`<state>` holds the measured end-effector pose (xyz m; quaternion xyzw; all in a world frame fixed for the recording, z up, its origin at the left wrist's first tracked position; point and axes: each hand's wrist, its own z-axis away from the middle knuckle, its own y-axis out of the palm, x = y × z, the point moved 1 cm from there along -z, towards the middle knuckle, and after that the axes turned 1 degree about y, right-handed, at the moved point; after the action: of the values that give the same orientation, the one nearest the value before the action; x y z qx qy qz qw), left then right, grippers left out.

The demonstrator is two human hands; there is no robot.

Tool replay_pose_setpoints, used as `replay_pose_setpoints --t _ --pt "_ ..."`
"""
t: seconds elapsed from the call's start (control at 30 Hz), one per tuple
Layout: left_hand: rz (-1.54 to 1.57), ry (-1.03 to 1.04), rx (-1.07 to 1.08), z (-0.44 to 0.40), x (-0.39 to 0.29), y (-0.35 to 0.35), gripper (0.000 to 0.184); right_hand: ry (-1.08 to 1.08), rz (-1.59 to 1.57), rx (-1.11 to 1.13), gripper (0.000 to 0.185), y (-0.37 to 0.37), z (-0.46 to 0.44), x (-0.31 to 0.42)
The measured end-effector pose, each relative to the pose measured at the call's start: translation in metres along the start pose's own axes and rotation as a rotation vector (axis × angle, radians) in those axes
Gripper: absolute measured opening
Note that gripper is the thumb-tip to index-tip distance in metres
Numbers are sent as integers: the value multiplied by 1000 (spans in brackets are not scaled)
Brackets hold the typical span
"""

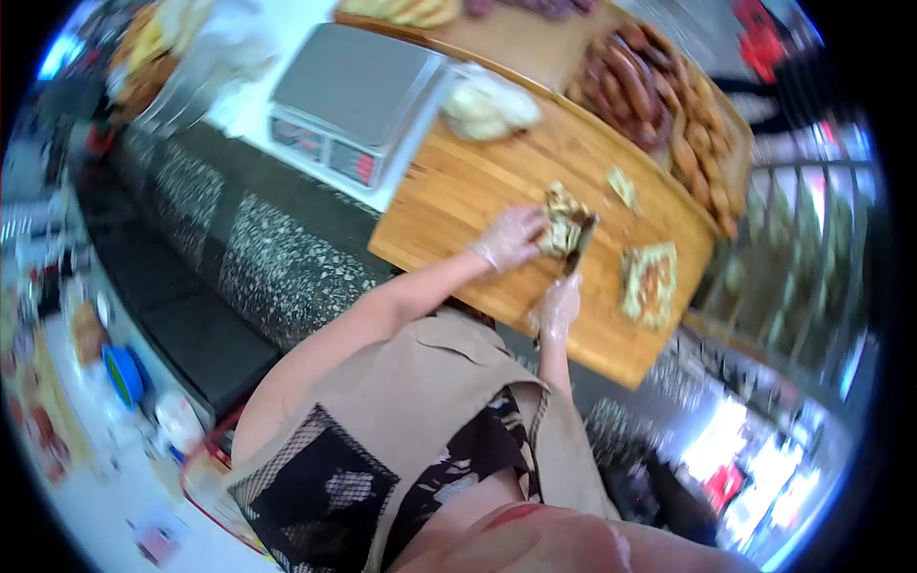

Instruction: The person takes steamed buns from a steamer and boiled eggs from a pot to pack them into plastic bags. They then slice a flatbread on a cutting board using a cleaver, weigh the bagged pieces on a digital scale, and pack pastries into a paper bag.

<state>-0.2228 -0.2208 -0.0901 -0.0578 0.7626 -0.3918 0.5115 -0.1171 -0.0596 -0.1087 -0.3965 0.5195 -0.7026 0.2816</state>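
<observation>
My left hand (516,237), in a clear plastic glove, is closed against the side of a mottled pale-and-brown food block (562,218). The block sits on a wooden cutting board (458,191) and looks partly sliced. My right hand (556,304), also gloved, is wrapped round the handle of a knife (581,246). Its dark blade stands along the right side of the block, touching or very near it. A small pale cut piece (623,188) lies beyond the knife. To the right rests a larger slab (650,285) with a pale edge and a brownish middle.
A digital scale (358,86) with red displays stands left of the board, beside a white plastic bag (489,101). Along the far edge, a tray (506,48) holds sausages (630,81) and several other brown foods. A metal railing (802,248) is at right.
</observation>
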Motion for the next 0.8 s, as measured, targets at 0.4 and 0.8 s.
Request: replay_pose_setpoints --t 0.4,0.8 --pt "-387 -184 -829 39 199 -376 19 60 163 -347 38 25 -42 -13" --pt "-822 -605 -695 27 388 -660 27 67 -179 -652 33 -27 -33 264"
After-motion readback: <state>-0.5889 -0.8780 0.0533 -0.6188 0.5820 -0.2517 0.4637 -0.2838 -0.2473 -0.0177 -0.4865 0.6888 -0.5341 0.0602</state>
